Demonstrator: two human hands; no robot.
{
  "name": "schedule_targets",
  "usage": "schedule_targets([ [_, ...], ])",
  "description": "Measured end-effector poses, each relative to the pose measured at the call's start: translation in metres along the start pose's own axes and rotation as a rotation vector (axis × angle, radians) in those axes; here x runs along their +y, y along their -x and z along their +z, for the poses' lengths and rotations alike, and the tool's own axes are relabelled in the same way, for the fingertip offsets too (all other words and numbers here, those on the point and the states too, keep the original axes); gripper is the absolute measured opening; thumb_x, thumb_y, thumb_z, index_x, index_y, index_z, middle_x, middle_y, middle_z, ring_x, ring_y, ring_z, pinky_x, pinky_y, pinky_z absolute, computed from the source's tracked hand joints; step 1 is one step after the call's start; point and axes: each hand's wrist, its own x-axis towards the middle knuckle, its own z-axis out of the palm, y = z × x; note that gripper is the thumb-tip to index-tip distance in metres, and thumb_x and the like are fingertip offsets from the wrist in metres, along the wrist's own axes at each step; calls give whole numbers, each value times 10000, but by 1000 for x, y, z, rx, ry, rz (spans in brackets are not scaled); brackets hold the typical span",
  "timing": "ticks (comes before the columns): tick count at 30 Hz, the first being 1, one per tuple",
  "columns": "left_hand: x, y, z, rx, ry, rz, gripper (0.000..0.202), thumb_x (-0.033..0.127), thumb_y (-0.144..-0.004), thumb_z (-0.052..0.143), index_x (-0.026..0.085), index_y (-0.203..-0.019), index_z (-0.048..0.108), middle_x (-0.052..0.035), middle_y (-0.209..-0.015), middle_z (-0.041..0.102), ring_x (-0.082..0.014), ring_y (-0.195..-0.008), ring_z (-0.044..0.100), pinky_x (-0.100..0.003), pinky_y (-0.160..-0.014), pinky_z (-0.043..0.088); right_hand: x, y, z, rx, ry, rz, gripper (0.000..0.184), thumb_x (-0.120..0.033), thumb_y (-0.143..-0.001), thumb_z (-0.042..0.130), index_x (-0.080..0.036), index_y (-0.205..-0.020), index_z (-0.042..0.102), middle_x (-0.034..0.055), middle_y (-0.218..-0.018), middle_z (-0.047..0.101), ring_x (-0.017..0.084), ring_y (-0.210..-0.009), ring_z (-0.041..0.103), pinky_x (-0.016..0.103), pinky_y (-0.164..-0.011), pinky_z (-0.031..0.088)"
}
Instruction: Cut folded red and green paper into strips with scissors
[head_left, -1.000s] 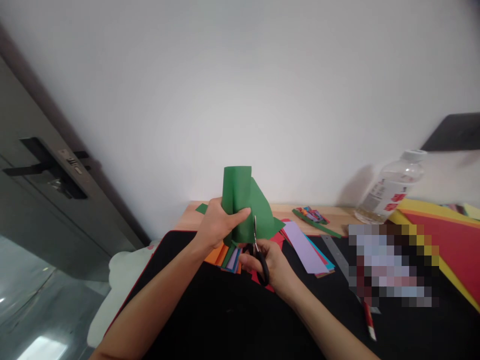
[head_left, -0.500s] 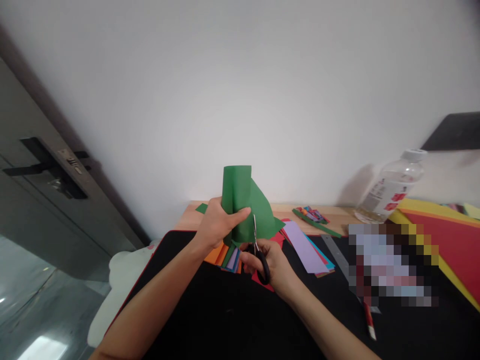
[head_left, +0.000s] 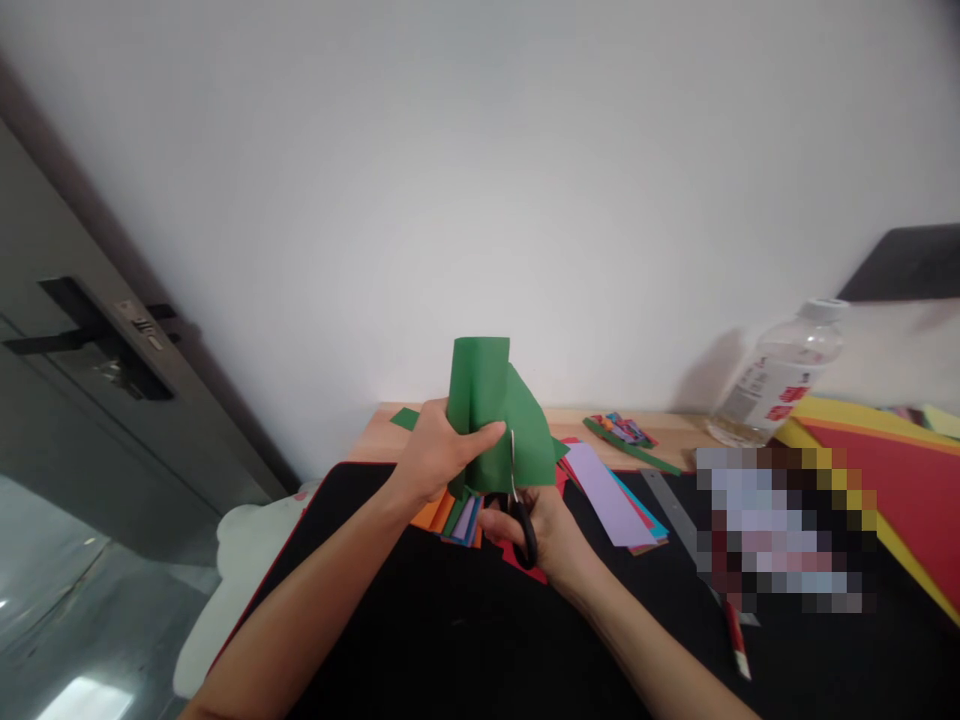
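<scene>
My left hand [head_left: 436,455] grips a sheet of green paper [head_left: 484,385] that curls upright, thumb pressed across its front. My right hand [head_left: 544,525] holds scissors [head_left: 527,530] with black handles, fingers through the loops. The narrow blades point up and lie against the green paper, right of my left thumb; part of the sheet spreads to the right behind them. Under the hands, orange and other coloured paper strips [head_left: 461,520] and a red paper piece [head_left: 534,574] rest on the black mat [head_left: 420,630].
Purple and blue strips [head_left: 604,490] lie right of the hands beside a ruler [head_left: 671,515]. Behind are small coloured scraps [head_left: 626,430]. A bottle [head_left: 784,375] stands near red and yellow sheets [head_left: 885,470]. A red-and-white pen-like item [head_left: 737,640] lies at front right.
The green paper has shifted slightly right and down. Its right-hand part has changed shape around the blades, its lower edge now straighter. Both hands keep their grips.
</scene>
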Motion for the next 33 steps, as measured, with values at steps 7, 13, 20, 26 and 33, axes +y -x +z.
schedule_targets([
  [7, 3, 2, 0, -23, -45, 5, 190, 282, -624, 734, 144, -634, 603, -6, -631, 611, -118, -568, 547, -234, -502, 469, -11, 0, 4, 18, -48, -34, 382, -405, -535, 808, -172, -601, 512, -45, -497, 472, 87, -458, 393, 214, -432, 310],
  [13, 2, 2, 0, -29, -36, 8, 190, 282, -624, 735, 148, -641, 602, -3, -635, 613, -118, -570, 547, -234, -504, 467, -8, 0, 3, 44, -35, -56, 378, -426, -550, 793, -180, -643, 521, -50, -487, 484, 89, -428, 406, 217, -419, 339],
  [20, 2, 2, 0, -25, -52, 9, 197, 303, -630, 733, 146, -673, 621, -17, -669, 636, -137, -601, 571, -252, -529, 479, -7, -1, 1, 30, 0, -20, 405, -486, -536, 782, -166, -647, 558, -44, -423, 482, 106, -399, 438, 221, -389, 350],
  [26, -2, 1, -1, -26, -73, 6, 219, 331, -637, 730, 144, -716, 647, -38, -724, 669, -167, -654, 605, -284, -581, 504, 1, -3, -1, 36, -23, -30, 384, -437, -554, 791, -166, -661, 542, -48, -441, 493, 93, -351, 425, 214, -360, 338],
  [33, -9, -2, 1, -73, -107, 37, 239, 352, -650, 720, 142, -731, 637, -46, -727, 667, -179, -664, 613, -289, -582, 501, -4, -1, -3, 73, 16, -68, 367, -440, -567, 779, -181, -659, 536, -23, -539, 530, 117, -474, 461, 231, -435, 389],
])
